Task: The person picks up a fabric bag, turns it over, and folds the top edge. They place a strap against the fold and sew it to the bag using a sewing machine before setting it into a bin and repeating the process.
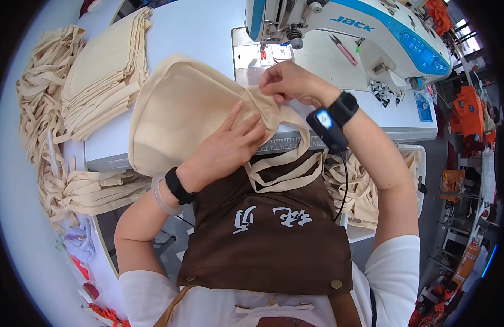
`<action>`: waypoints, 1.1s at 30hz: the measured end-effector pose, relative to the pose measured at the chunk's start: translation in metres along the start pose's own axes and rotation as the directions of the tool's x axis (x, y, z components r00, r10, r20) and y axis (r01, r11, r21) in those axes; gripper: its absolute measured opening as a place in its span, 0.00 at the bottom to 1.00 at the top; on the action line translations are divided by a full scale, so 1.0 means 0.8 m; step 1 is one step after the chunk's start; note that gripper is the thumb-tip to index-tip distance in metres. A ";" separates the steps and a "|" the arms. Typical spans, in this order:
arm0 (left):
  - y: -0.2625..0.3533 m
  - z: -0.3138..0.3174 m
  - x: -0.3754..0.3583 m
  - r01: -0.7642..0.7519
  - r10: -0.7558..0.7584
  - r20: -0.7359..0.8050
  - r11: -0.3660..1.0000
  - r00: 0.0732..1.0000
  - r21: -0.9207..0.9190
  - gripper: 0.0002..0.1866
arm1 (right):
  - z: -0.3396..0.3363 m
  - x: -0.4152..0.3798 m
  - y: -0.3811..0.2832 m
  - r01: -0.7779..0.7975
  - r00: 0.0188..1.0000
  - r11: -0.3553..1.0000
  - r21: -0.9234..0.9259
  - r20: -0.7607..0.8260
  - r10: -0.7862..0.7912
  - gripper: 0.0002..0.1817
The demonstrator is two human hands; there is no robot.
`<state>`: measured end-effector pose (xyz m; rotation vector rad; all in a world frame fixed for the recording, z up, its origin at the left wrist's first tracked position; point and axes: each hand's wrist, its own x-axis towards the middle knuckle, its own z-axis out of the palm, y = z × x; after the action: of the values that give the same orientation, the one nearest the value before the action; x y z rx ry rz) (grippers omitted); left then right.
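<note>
A beige cloth bag lies on the white sewing table, its strap looping over the front edge onto my brown apron. My left hand rests on the bag with its fingers spread. At the bag's upper right edge, my right hand has its fingers bent and pinched together on the cloth. Just beyond that hand is the needle area of the sewing machine, with its metal plate beside the bag.
Stacked beige panels and bundled straps lie at the left. Thread snips and small metal clips sit at the right of the table. A white basket of straps stands below it.
</note>
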<state>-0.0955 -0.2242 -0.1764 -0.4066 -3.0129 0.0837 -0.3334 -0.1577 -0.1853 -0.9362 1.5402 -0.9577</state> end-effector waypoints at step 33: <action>-0.034 0.065 0.049 0.320 -0.401 -0.207 0.886 0.892 -0.336 0.11 | 0.014 -0.072 0.028 0.182 0.808 0.527 -0.830 -0.180 -0.562 0.13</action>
<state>-0.1455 -0.2421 -0.2227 0.1307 -2.7680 -0.4203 -0.3161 -0.0975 -0.1864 -1.8686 2.2805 -0.7944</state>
